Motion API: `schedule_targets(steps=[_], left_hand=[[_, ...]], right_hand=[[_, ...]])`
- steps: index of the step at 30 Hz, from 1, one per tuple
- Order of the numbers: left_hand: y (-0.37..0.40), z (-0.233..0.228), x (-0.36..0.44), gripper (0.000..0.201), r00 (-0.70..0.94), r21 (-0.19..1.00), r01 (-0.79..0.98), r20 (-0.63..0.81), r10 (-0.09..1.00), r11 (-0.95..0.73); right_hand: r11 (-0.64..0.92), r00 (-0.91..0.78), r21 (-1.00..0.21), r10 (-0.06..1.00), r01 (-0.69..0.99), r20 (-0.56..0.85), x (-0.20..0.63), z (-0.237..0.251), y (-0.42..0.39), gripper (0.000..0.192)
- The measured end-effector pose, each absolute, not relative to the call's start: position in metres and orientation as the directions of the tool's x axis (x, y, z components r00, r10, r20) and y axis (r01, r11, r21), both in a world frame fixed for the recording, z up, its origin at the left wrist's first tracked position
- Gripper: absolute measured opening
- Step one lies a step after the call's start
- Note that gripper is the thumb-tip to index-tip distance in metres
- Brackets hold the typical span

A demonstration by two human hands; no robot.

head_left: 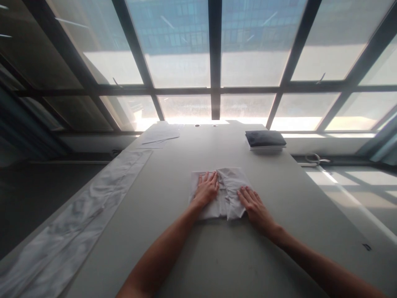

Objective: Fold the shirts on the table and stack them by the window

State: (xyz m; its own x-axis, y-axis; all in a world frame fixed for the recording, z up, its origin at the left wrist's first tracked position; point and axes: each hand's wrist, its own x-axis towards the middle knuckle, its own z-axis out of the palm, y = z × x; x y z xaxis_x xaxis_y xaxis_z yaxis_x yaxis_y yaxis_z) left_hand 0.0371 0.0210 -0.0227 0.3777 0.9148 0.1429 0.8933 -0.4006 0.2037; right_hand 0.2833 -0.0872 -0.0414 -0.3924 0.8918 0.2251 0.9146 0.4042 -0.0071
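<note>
A white cloth [231, 182], folded into a rough square with creases down its middle and right side, lies on the pale table [139, 223] in front of me. My left hand [207, 188] rests flat on its left half, fingers stretched toward the far edge. On the right edge of the cloth lies my right hand [253, 207], palm down with the fingers extended. Neither hand grips the fabric. What kind of garment or linen the cloth is, I cannot tell.
At the table's far right sits a stack with a dark folded cloth [265, 138] on top of white ones. A long white cloth [89, 215] stretches along the left edge. Paper sheets [158, 134] lie at the far left. Tall windows [182, 70] stand beyond.
</note>
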Motion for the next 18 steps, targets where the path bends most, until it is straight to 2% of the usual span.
schedule_targets(steps=[5, 10, 15, 18], left_hand=[[0.023, -0.022, 0.036, 0.056, 0.370, 0.223, 0.893, 0.134, 0.919, -0.392], [0.058, -0.003, 0.043, 0.049, 0.277, 0.340, 0.891, 0.115, 0.954, -0.299], [0.102, 0.022, 0.059, 0.039, 0.298, 0.404, 0.881, -0.066, 0.952, -0.248], [0.113, 0.032, 0.068, 0.024, 0.286, 0.440, 0.870, -0.080, 0.955, -0.224]], right_hand=[[0.486, -0.467, -0.059, 0.862, 0.872, 0.199, 0.281, -0.032, -0.091, 0.073], [0.531, -0.506, -0.071, 0.834, 0.844, 0.219, 0.275, -0.030, -0.091, 0.077], [0.525, -0.497, -0.080, 0.837, 0.847, 0.231, 0.251, -0.026, -0.088, 0.083], [0.507, -0.477, -0.081, 0.845, 0.858, 0.241, 0.242, -0.026, -0.085, 0.081]])
